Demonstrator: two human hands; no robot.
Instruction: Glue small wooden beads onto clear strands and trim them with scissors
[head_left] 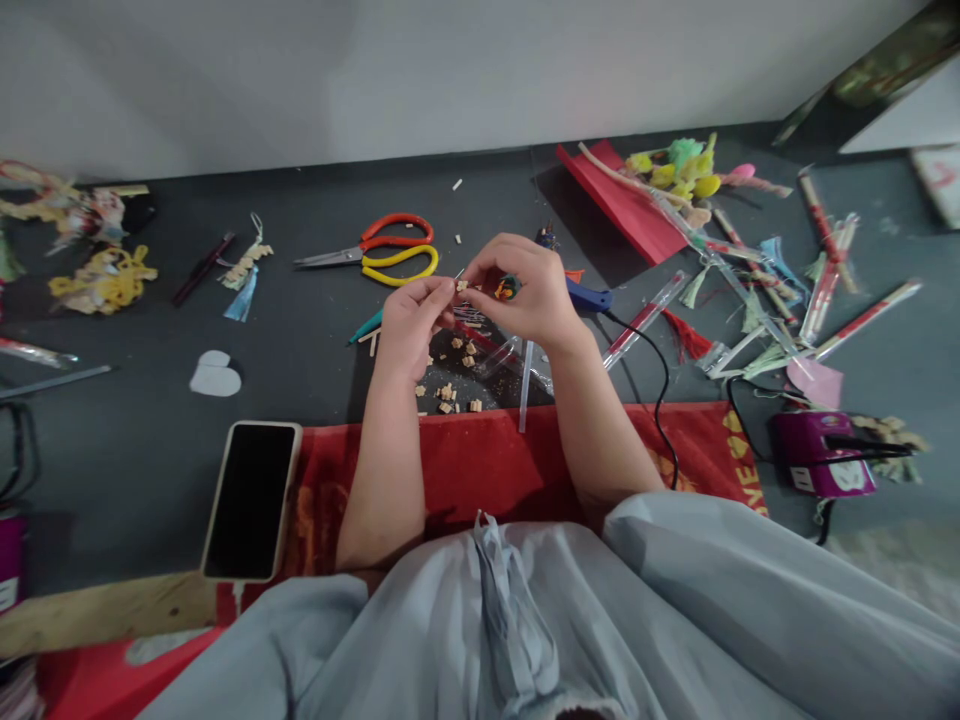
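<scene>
- The dark grey table (315, 330) carries all the craft things; a red patterned cloth (480, 460) lies along its near edge, under the person's forearms.
- A black-screened phone in a pale case (250, 498) lies face up at the left end of that cloth, well apart from both hands.
- A red folded paper sheet (622, 205) lies at the far right, with yellow and green fluffy ornaments (679, 168) just beside it and clear sleeves holding red sticks (750, 290) scattered around.
- A pair of scissors with orange and yellow handles (390, 252) lies closed beyond the left hand, near it but not touching.
- The right hand (525, 290) is curled nearly closed, fingertips pinched on a small orange and green ornament (508, 288) held above the table.
- The left hand (412, 320) is also curled, thumb and forefinger pinching a tiny tan wooden bead (462, 286) that sits just beside the ornament, between the two hands.
- A clear plastic bag (499, 360) lies open on the table directly below the hands; what it holds is too small to tell.
- A blue-handled tool with a black cord (592, 297) lies just behind the right wrist.
- A purple box-shaped device (821, 452) sits at the right edge.
- Small tan wooden beads (450, 390) lie loose on the table under the hands, beside the bag.
</scene>
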